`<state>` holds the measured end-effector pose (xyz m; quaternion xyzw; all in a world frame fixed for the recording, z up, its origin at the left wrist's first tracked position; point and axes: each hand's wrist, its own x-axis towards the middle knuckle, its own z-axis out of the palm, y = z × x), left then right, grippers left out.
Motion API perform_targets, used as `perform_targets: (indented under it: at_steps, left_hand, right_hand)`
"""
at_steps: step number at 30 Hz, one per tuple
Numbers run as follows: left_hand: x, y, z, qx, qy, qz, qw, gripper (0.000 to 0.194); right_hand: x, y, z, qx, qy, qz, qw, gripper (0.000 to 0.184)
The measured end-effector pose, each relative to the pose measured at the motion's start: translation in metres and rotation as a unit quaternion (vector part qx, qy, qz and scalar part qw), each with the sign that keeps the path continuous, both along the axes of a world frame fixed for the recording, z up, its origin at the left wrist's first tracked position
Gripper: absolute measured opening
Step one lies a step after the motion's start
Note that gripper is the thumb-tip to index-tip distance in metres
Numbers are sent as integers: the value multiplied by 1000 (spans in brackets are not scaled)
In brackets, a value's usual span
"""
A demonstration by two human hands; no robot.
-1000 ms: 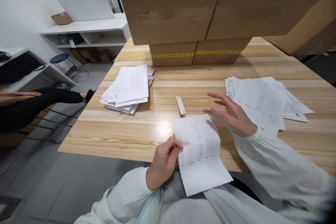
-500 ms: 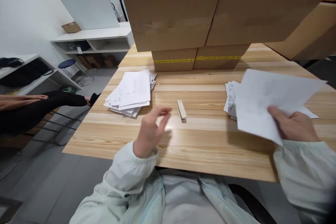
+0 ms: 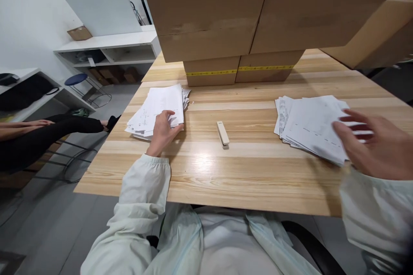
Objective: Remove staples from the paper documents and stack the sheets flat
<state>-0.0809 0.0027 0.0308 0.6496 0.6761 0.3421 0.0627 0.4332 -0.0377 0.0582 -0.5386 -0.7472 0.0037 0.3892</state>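
My left hand (image 3: 163, 131) is at the near right corner of the left stack of printed papers (image 3: 161, 99). Its fingers rest on the top sheet, and the thumb lies apart from them by the stack's edge. Over the right edge of the right stack of papers (image 3: 316, 124) is my right hand (image 3: 374, 142), fingers spread and holding nothing. Those sheets lie slightly fanned, some with print showing. A cream stapler (image 3: 222, 134) lies on the table between the two stacks.
Cardboard boxes (image 3: 209, 21) are piled at the back of the wooden table (image 3: 245, 180), with yellow tape on the lower ones. A seated person's legs (image 3: 71, 122) show at the left, near a blue stool (image 3: 76, 79) and white shelves (image 3: 112, 43).
My right hand has let go of the white sheet, which now lies on the right stack. My left hand has moved left from beside the stapler to the left stack.
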Motion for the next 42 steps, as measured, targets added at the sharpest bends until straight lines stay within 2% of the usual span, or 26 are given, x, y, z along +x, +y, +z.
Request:
perform_targets:
  at_steps: [1, 2, 5, 7, 10, 15, 19, 23, 28, 35, 42]
  left_hand:
    - [3, 0, 1, 1, -3, 12, 1000, 46]
    - [4, 0, 2, 0, -9, 24, 1000, 45]
    - [6, 1, 3, -1, -40, 51, 998, 39]
    - [4, 2, 2, 8, -66, 52, 996, 30]
    - [0, 4, -1, 34, -104, 66, 992, 11]
    - [-6, 6, -4, 110, -132, 136, 976, 8]
    - [-6, 2, -2, 153, -103, 173, 967, 29]
    - [-8, 1, -3, 177, -42, 149, 972, 46]
    - [-15, 0, -5, 116, 16, 91, 989, 38]
    - [-14, -9, -2, 53, -17, 44, 997, 21]
    - [-18, -6, -8, 55, -65, 47, 995, 23]
  right_hand:
    - [-31, -1, 11, 3, -6, -41, 999, 45]
    - [-62, -1, 20, 4, 1, -23, 1000, 39]
    - [-141, 7, 36, -8, 4, 143, 990, 33]
    - [-179, 15, 38, -33, -4, 230, 973, 32]
    - [-218, 32, 36, -91, 2, 309, 947, 30]
    - [-278, 71, 21, -224, 62, 352, 906, 23]
    - [-320, 100, -3, -303, 112, 322, 890, 17]
    - [-342, 114, -21, -331, 110, 295, 890, 16]
    - [-347, 115, -27, -336, 105, 287, 891, 14]
    - [-351, 117, -30, -326, 134, 302, 886, 15]
    - [-354, 119, -23, -331, 159, 327, 871, 22]
